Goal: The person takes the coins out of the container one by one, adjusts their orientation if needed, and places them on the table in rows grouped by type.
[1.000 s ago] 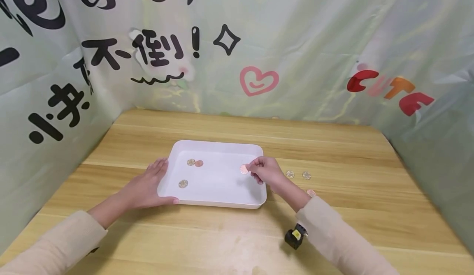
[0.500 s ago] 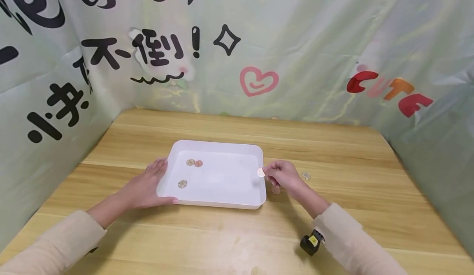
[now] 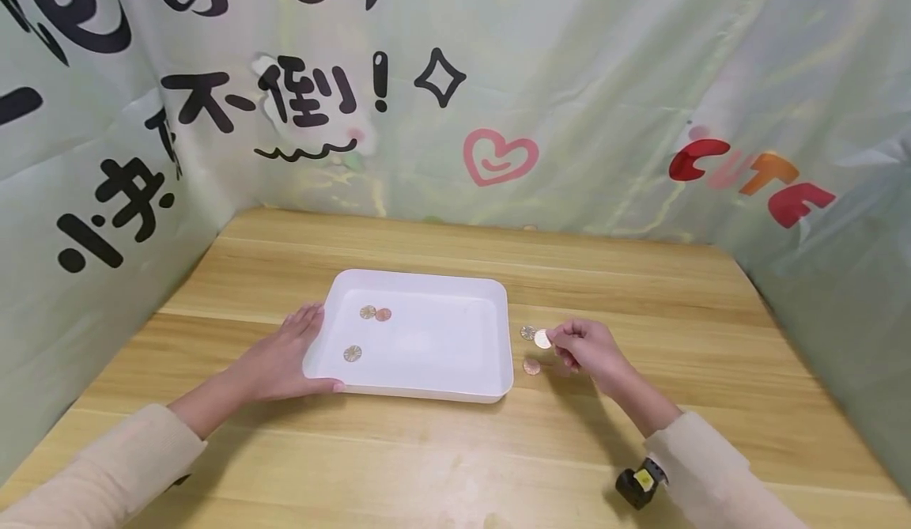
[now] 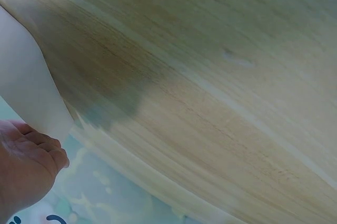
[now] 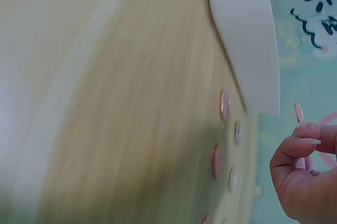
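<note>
In the head view, my left hand [image 3: 285, 363] rests against the left corner of a white tray [image 3: 427, 393], fingers straight along its side and thumb along its front edge. Inside the tray's left part lie a silvery coin [image 3: 352, 353] and, side by side, another silvery coin [image 3: 367, 312] and a coppery coin [image 3: 383, 315]. To the right of the tray, my right hand [image 3: 587, 349] pinches a coin [image 3: 542, 339] between thumb and fingertips above the table. The right wrist view shows that held coin [image 5: 298, 111] raised on edge.
Near the tray's right side, a silvery coin [image 3: 527, 332] and a coppery coin [image 3: 531, 367] lie on the wooden table [image 3: 427, 466]. More coins show in the right wrist view, among them a coppery coin [image 5: 217, 161]. A printed curtain [image 3: 584, 118] encloses the table.
My right hand has moved right with the pinched coin, from above the tray to above the table beside it. The left hand and the tray stay in place.
</note>
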The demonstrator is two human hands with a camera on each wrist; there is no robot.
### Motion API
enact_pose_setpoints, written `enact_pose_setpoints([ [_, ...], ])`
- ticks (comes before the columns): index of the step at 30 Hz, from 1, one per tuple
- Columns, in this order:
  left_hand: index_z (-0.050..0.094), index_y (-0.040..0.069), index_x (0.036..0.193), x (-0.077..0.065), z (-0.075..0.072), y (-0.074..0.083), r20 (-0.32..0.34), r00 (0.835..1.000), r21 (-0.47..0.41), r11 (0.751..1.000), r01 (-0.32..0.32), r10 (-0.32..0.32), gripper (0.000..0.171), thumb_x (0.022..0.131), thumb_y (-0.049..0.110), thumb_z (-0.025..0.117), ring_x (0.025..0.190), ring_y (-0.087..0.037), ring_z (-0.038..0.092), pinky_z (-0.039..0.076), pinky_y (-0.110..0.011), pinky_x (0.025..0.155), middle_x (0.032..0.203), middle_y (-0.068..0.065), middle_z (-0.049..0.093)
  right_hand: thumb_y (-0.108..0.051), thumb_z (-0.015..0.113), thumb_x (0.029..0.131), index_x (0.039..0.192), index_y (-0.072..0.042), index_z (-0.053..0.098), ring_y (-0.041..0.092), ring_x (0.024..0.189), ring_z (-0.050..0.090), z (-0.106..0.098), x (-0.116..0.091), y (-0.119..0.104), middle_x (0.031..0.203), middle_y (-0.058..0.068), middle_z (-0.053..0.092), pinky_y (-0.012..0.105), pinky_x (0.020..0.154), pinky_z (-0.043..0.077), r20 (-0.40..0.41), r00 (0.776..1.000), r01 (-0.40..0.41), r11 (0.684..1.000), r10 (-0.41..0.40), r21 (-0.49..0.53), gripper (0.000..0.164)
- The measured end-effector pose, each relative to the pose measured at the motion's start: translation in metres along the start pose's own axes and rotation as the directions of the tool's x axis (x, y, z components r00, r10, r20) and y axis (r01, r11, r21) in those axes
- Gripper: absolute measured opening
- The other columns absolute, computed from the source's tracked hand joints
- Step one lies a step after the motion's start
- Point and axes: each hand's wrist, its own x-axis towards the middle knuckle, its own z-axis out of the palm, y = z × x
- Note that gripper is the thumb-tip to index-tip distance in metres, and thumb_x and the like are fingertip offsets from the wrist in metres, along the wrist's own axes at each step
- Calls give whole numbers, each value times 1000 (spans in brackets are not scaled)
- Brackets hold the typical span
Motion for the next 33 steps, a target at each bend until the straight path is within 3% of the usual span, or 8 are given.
enact_pose_setpoints([
  [6,26,-18,137,1,1,0,-9,1000,-2,1000,-9,9,114,70,66,64,136,-46,24,25,-54,111,146,-33,26,-12,49,94,91,2,54,5,52,42,-23,-8,14,66,-2,51,17,44,33,-20,999,-41,999,41,-26,15],
  [11,27,-18,137,1,0,0,-11,1000,-1,1000,-9,9,113,70,64,65,136,-46,24,25,-54,111,145,-33,26,-15,52,94,91,1,55,4,55,45,-37,-12,23,70,-4,53,18,49,41,-63,997,-53,997,49,-64,17],
  [28,26,-18,137,1,-1,3,1,1000,0,1000,-8,8,113,70,65,65,136,-47,23,25,-55,111,146,-34,25,-15,51,94,95,5,57,4,56,46,-70,-15,54,69,-6,54,17,50,42,-127,985,-132,986,119,-98,21],
  [33,25,-19,137,1,0,3,0,1000,3,1000,-9,9,114,69,65,65,136,-47,23,25,-55,111,145,-34,25,-14,51,93,89,3,57,4,53,45,-76,-16,58,65,-6,53,17,47,41,-139,981,-154,980,137,-125,19],
])
